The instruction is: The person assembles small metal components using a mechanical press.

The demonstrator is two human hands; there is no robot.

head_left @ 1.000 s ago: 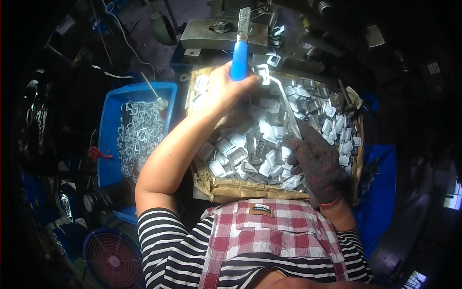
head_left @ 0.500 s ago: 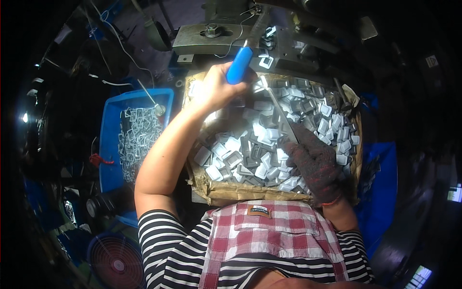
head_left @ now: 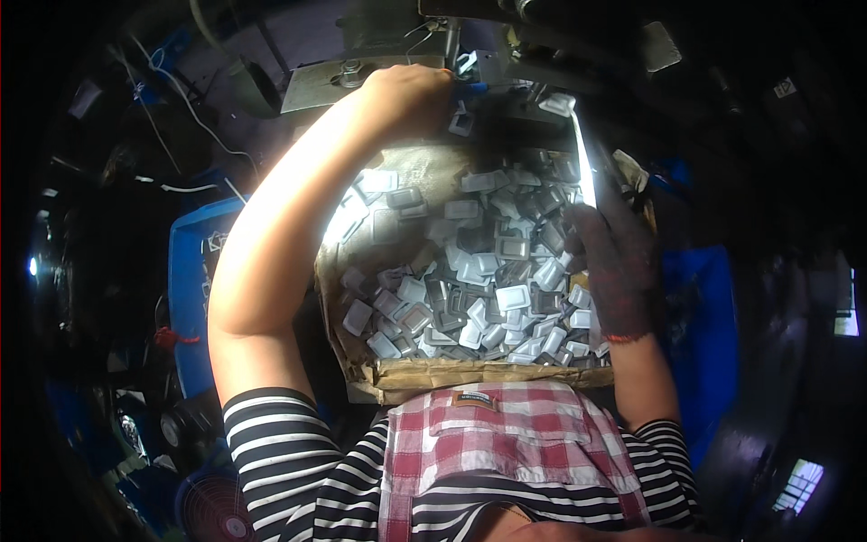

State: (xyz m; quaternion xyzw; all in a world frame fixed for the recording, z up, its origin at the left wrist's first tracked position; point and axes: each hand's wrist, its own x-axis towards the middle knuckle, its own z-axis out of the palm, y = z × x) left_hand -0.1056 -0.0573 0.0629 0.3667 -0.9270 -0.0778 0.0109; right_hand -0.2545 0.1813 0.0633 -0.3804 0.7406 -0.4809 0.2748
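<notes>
Left grip (head_left: 411,88), twelve o'clock, clasps blue handle (head_left: 471,88); right grip (head_left: 619,262), three o'clock, clasps tweezers (head_left: 585,164), part (head_left: 554,105) at tip.

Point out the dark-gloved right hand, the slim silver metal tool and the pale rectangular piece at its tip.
Dark-gloved right hand (head_left: 623,271): head view, its back.
Slim silver metal tool (head_left: 585,167): head view, shaft.
Pale rectangular piece (head_left: 556,105): head view, middle.

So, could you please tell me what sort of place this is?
Probably a factory workshop: a cardboard box heaped with small rectangular pieces, a bolted metal block beyond it, and a gloved right hand gripping what look like tweezers.
</notes>
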